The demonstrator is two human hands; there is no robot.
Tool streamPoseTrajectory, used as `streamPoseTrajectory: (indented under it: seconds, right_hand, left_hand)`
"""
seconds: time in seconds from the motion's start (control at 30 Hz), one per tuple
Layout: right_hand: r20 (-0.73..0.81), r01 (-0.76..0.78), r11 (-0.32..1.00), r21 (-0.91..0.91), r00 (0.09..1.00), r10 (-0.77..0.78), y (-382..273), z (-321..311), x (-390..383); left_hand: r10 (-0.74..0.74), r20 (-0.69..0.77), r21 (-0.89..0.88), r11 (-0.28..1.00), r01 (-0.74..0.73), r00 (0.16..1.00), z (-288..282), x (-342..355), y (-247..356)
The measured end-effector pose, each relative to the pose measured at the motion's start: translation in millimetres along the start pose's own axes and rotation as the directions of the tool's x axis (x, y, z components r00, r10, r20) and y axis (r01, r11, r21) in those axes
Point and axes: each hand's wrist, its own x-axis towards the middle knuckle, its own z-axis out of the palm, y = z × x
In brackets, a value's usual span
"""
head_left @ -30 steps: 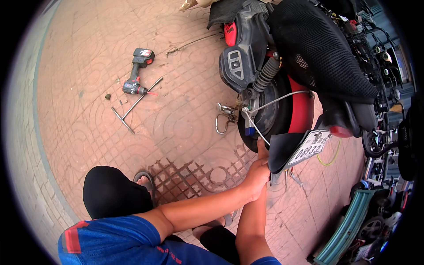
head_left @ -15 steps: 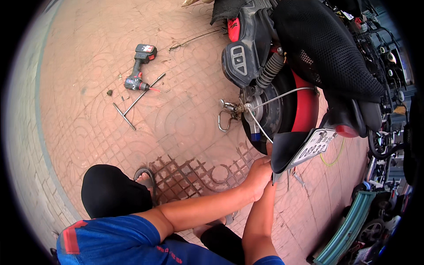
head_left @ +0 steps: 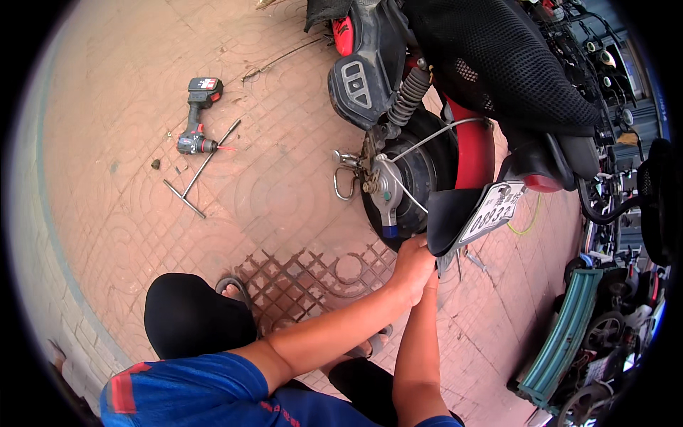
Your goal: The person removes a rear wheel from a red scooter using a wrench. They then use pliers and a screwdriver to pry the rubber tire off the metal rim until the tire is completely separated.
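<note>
Where reddish paving (head_left: 277, 192) is patterned with rings and crossed grooves, a scooter (head_left: 370, 82) is parked, its rear tyre (head_left: 445, 153) set near the person's hands. The left hand (head_left: 413, 267) is placed at the tyre's lower edge, beside the black mudflap (head_left: 447, 222); its fingers are bent, but whether anything is gripped cannot be told. The right hand (head_left: 432, 280) is mostly hidden by the left hand and the mudflap, so the state of its fingers cannot be told either.

Between the person's sandalled foot (head_left: 233, 290) and the wheel, the grooves are darkened in a broad patch (head_left: 284, 292). To the left, a cordless drill (head_left: 194, 117) is laid on the paving with its chuck just beside a T-handle wrench (head_left: 210, 161). At the far left, the paving is bordered by a grey brick strip (head_left: 32, 228). On the right, a teal slatted bench (head_left: 569, 324) is flanked by parked two-wheelers (head_left: 606, 333).
</note>
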Motion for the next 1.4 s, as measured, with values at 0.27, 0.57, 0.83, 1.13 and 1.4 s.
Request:
streamPoseTrajectory:
  seconds: [0.27, 0.57, 0.83, 1.13, 1.4]
  right_hand:
    - [0.07, -0.067, 0.998, -0.001, 0.995, 0.067, 2, -29, 17]
    - [0.2, 0.034, 0.993, 0.111, 0.978, -0.056, -1, -9, 55]
    - [0.315, 0.214, 0.93, 0.299, 0.898, -0.308, 2, -30, 78]
    - [0.747, -0.002, 0.878, 0.479, 0.526, -0.406, 20, -66, 139]
    - [0.707, -0.551, 0.453, 0.701, 0.622, -0.338, 14, -42, 183]
  left_hand:
    - [0.309, -0.353, 0.325, 0.926, -0.194, 0.883, 31, 16, -50]
    - [0.304, -0.308, 0.018, 0.949, -0.314, 0.902, 35, 21, -47]
    - [0.378, -0.407, 0.194, 0.925, -0.326, 0.831, 49, 32, -47]
    - [0.465, -0.414, 0.338, 0.877, -0.342, 0.783, 16, 54, -45]
    - [0.333, -0.293, 0.292, 0.924, -0.248, 0.896, 32, 47, -42]
